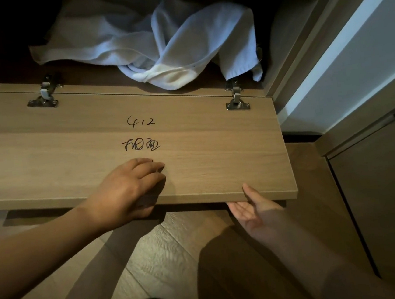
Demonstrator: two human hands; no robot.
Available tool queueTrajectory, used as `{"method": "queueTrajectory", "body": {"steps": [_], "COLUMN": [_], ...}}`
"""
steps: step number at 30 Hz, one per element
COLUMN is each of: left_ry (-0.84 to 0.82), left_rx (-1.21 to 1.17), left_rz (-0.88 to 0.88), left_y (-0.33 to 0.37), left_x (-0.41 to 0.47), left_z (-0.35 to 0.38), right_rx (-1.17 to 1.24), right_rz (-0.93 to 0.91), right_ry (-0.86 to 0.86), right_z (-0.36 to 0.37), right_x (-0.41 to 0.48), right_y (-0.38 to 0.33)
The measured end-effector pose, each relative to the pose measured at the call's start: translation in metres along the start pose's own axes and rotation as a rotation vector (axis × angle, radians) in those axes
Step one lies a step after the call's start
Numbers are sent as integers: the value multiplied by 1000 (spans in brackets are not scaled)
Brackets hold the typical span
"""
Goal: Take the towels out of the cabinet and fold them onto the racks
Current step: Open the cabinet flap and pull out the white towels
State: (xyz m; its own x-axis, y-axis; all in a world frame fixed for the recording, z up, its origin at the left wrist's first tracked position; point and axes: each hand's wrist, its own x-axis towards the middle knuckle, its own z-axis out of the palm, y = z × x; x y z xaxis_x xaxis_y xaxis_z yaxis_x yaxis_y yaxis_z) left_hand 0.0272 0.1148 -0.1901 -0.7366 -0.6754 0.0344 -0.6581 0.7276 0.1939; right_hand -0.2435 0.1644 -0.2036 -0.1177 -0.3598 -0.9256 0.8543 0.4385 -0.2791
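The right hand (254, 210) has its fingers out of sight under the near edge of the door (205, 163), so how they lie cannot be told, and the thumb tip of the left hand (125, 188) also slips under that edge. The towels (156, 44) run up behind the top of the cabinet (287, 42) at the far side, their number cannot be told, and one fold covers part of the right hinge (236, 99). The cabinet's far left is too dark to make out.
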Motion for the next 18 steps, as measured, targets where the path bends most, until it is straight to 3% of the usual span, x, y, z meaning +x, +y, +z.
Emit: {"method": "queueTrajectory", "body": {"steps": [4,6,10,12,18], "left_ry": [157,198,57,-61,-27], "left_rx": [-157,-345,-703,-756,-893], "left_rz": [-117,-299,-785,-897,-1175], "left_y": [17,28,38,38,27], "left_x": [-18,-29,-36,-34,-23], "left_z": [16,20,33,41,58], "right_rx": [-66,-68,-58,-56,-115], "right_rz": [-13,-30,-39,-39,-35], "right_ry": [9,22,7,12,5], "right_z": [-2,-3,-4,-6,-7], "right_x": [10,17,34,39,51], "right_y": [4,7,13,14,12]}}
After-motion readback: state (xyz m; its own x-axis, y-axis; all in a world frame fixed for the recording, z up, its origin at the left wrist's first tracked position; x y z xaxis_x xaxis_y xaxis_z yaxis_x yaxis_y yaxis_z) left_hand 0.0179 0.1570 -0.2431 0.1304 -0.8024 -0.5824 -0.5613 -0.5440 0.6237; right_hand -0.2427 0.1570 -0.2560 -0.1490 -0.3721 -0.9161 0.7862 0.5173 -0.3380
